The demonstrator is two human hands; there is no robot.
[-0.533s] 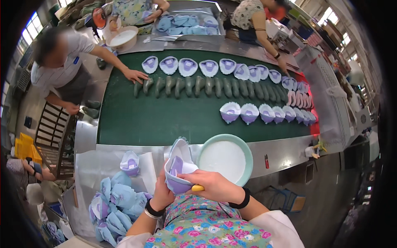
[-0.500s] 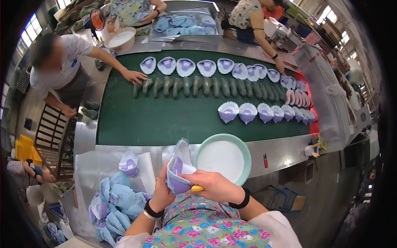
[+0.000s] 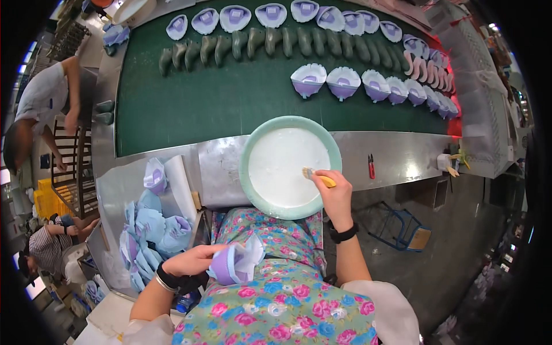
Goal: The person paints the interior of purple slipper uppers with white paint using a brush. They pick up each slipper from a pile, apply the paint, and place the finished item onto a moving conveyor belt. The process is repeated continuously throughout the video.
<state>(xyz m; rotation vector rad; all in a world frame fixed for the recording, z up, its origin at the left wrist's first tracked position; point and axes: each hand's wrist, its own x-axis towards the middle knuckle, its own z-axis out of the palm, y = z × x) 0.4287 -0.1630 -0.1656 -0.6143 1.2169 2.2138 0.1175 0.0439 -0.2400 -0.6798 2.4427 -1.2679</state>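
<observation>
Our right hand (image 3: 336,192) was clenched around a small yellow-handled brush (image 3: 318,177), its long axis running from our fingers toward the upper left, with the pale bristles dipped at the right side of the white liquid in a round basin (image 3: 253,146) with a mint-green rim. Half a second before, both hands had been together at the near edge of that basin, working on one piece; now they had parted, and the view had tipped down toward our flowered apron (image 3: 276,287). Our left hand (image 3: 192,261) had dropped to our lap, grasping a soft lilac shoe upper (image 3: 236,261), crumpled, with its open folds pointing right. Just left of it, a heap of the same pale blue and lilac fabric pieces (image 3: 150,227) lay on the steel bench (image 3: 221,167). Beyond the basin ran a dark green conveyor belt (image 3: 230,100), carrying a row of grey-green shoe lasts (image 3: 253,43) and rows of cupped lilac uppers (image 3: 345,83). A person in a grey shirt (image 3: 43,98) stood at the far left.
</observation>
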